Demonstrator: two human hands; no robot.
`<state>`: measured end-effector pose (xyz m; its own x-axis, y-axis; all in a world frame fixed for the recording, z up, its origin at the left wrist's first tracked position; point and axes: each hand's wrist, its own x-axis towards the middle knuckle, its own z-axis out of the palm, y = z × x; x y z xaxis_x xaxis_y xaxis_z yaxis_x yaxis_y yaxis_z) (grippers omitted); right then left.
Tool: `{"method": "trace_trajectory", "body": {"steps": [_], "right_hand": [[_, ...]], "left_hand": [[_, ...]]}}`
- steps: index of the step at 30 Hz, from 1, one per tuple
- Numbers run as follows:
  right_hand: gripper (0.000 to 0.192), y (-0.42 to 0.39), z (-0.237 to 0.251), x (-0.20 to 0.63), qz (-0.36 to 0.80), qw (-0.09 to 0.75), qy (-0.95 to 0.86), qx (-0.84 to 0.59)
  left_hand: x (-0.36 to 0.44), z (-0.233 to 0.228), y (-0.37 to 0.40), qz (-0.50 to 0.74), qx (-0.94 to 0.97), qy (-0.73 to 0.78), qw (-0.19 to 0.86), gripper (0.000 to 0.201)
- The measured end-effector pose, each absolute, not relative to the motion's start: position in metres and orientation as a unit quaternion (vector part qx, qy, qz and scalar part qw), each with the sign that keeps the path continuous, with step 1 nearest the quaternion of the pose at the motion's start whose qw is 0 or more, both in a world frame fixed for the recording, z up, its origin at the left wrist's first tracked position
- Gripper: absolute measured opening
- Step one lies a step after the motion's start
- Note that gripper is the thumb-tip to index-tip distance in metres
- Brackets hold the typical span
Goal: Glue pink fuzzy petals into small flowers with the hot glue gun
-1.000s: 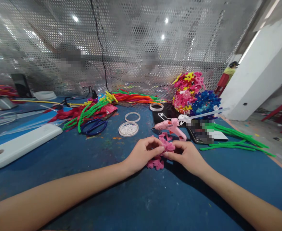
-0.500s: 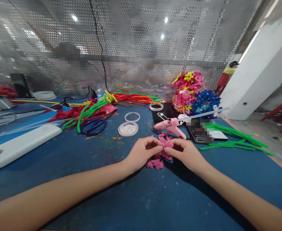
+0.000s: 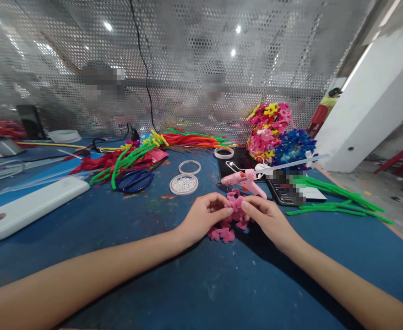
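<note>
Between my two hands is a pink pipe-cleaner flower (image 3: 235,211), its fuzzy petals partly covered by the fingers. My left hand (image 3: 205,216) pinches its left side with thumb and forefinger. On the right side, the thumb and fingers of my right hand (image 3: 267,219) close on a petal. More pink pipe-cleaner pieces (image 3: 222,233) lie on the blue table just under the hands. A pink glue gun (image 3: 244,179) with a long clear glue stick lies right behind them. To the left of it sits a round dish of small white beads (image 3: 184,184).
Green pipe cleaners (image 3: 339,208) and a dark phone-like device (image 3: 282,190) lie to the right. Colourful pipe-cleaner flowers (image 3: 270,130) stand behind. Blue-handled scissors (image 3: 134,182), red and green pipe cleaners, and a white plastic case (image 3: 36,206) are on the left.
My right thumb has shifted slightly up and to the right along the flower, whose petals are now turned differently. My left hand keeps its pinch almost unmoved.
</note>
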<state>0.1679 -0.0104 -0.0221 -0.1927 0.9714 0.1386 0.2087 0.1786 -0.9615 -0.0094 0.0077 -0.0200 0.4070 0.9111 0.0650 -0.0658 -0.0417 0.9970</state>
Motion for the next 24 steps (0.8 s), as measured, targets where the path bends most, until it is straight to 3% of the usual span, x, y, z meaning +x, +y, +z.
{"method": "trace_trajectory", "body": {"steps": [24], "right_hand": [[0.022, -0.0131, -0.0257, 0.1646, 0.425, 0.38, -0.67, -0.474]], "left_hand": [[-0.0089, -0.0223, 0.0117, 0.426, 0.555, 0.38, 0.604, 0.022]]}}
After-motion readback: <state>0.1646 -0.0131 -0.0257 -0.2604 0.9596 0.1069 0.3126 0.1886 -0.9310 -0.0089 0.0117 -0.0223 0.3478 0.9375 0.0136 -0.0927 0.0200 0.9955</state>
